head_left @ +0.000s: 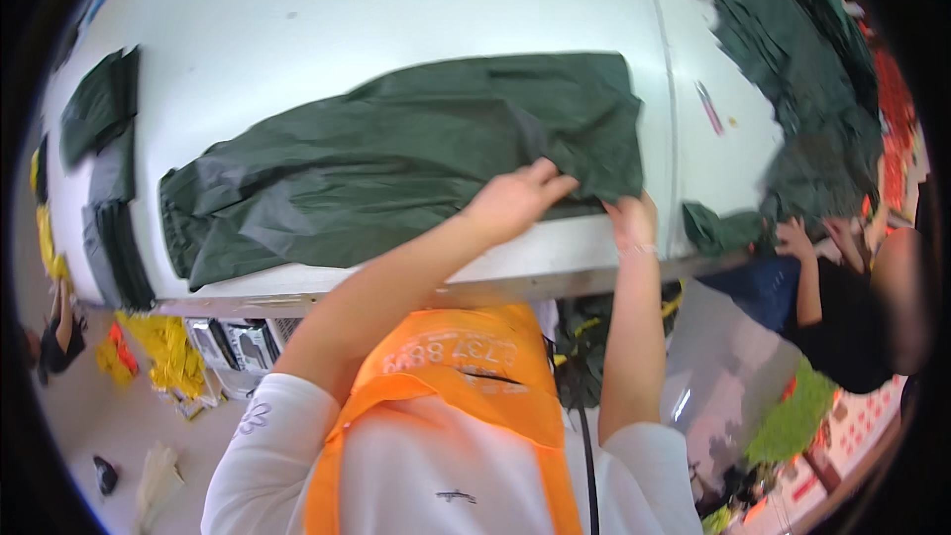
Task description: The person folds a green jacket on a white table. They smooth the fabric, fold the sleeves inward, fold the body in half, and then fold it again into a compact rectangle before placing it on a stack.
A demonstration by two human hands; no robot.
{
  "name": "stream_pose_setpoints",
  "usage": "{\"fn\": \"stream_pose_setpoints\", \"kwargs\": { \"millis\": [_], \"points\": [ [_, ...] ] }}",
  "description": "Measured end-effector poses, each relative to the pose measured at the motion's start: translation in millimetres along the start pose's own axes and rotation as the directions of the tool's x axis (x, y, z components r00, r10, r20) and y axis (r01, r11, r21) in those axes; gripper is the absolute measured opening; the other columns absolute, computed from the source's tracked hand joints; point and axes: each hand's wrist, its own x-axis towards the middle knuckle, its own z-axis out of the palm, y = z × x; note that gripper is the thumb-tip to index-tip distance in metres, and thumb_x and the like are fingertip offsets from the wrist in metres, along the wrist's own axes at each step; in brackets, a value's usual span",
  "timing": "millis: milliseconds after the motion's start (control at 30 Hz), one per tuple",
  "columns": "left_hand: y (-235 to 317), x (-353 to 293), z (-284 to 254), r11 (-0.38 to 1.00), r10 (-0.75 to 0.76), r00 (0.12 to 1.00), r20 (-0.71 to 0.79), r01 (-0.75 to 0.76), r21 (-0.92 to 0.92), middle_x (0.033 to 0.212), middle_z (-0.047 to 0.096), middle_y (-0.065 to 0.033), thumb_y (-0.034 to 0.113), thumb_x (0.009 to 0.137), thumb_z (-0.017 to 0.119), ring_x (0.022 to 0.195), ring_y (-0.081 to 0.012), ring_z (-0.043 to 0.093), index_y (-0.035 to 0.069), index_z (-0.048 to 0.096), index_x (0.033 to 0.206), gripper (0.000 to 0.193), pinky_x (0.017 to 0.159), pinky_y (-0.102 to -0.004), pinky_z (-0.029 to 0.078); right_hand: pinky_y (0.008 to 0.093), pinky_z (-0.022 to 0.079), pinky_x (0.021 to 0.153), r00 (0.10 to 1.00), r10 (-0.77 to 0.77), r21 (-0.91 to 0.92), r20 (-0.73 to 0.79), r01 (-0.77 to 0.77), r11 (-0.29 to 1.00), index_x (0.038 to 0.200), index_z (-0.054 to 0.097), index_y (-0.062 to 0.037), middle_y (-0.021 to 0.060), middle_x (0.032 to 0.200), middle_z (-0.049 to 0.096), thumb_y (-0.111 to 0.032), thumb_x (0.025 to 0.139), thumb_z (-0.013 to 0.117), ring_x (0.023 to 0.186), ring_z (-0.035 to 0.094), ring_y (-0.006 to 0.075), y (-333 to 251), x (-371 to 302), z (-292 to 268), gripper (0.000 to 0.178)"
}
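A dark green garment (327, 168) of thin, slightly shiny fabric lies lengthwise on the white table, creased, with a gathered end at the left. My left hand (513, 202) reaches across its near edge, fingers closed on a fold near the right end. At the near right corner, my right hand (632, 222) pinches the edge of the fabric, a thin band round its wrist. Part of the cloth under my left fingers is hidden.
Folded dark green bundles (114, 149) lie at the table's left end. More green cloth (802, 89) is heaped on the right, where a co-worker's hands (795, 238) touch it. A small pink-handled tool (710, 107) lies between. Yellow garments (170, 352) are below left.
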Motion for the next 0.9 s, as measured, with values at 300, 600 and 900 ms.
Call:
{"fn": "stream_pose_setpoints", "kwargs": {
  "millis": [300,600,900],
  "points": [
    [-15,-78,-150,0.904,-0.261,0.801,-0.538,0.399,0.154,0.124,0.053,-0.0115,0.024,0.070,0.074,0.119,-0.0322,0.045,0.011,0.054,0.121,0.057,0.098,-0.0475,0.034,0.0378,0.028,0.107,0.598,-0.752,-0.804,0.277,0.573,0.160,0.135,0.037,0.0032,0.0203,0.139,0.040,-0.024,0.096,0.048,0.128,0.039,0.0313,-39,-34,34,0.048],
    [-186,-298,-244,-0.023,-0.619,0.332,-0.712,0.899,0.438,0.151,0.026,-0.0084,0.056,0.088,0.045,0.140,-0.0244,0.021,0.010,0.028,0.145,0.075,0.111,-0.0529,0.011,0.0534,0.022,0.107,0.426,-0.413,-0.584,0.805,0.687,-0.431,0.131,0.051,-0.0158,0.0121,0.142,0.039,-0.025,0.086,0.059,0.133,0.030,0.0370,-59,-46,137,0.047],
    [-206,-258,-253,-0.110,-0.692,0.279,-0.665,0.871,0.480,0.149,0.025,-0.0163,0.043,0.088,0.054,0.138,-0.0306,0.023,0.004,0.026,0.143,0.072,0.108,-0.0592,0.017,0.0558,0.022,0.107,0.540,-0.389,-0.663,0.746,0.650,-0.370,0.138,0.043,-0.0225,0.0120,0.151,0.021,-0.034,0.086,0.059,0.134,0.024,0.0413,-10,-14,142,0.055]
  ]
}}
